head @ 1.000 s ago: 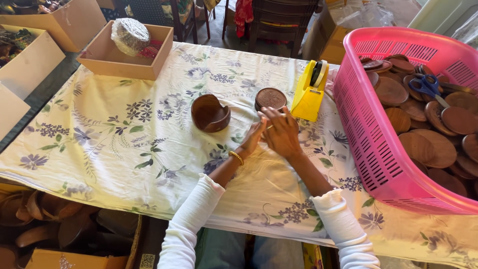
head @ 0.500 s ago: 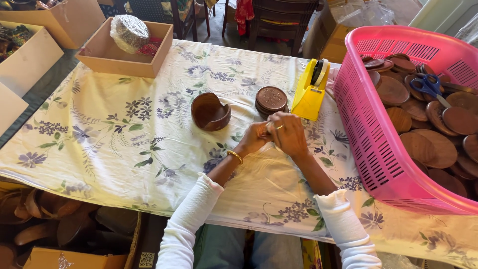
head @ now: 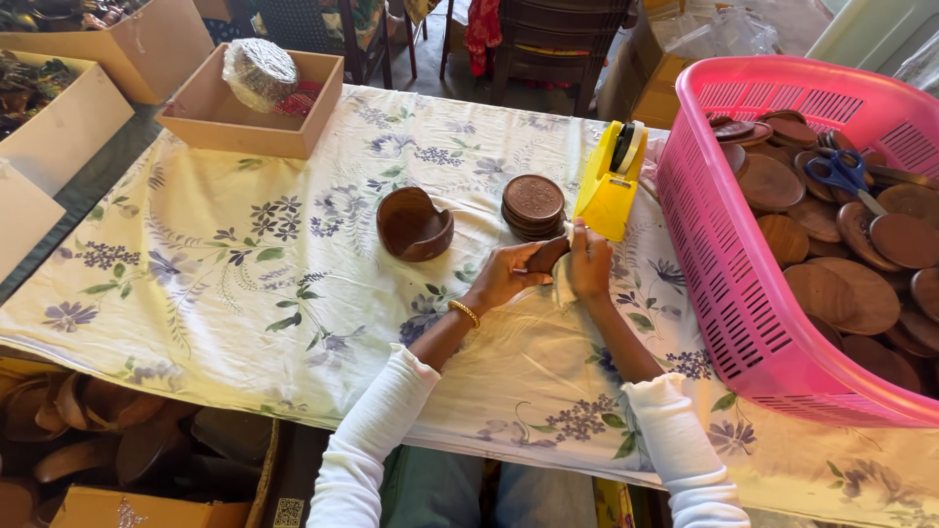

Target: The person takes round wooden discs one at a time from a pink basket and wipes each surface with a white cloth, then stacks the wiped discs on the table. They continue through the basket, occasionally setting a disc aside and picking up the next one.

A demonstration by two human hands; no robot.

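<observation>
Round brown wooden disc [head: 548, 256] pinched at frame centre, above the floral-clothed desk [head: 245, 284].
Left hand [head: 504, 277] closed on its left edge, right hand [head: 590, 262] closed on its right edge; long axis left-right, yellow tape dispenser [head: 611, 181] just behind.

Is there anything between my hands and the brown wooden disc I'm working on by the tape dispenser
No. The left hand and right hand already grip the brown disc directly, just in front of the yellow tape dispenser. The stack of discs sits behind, apart from it.
</observation>
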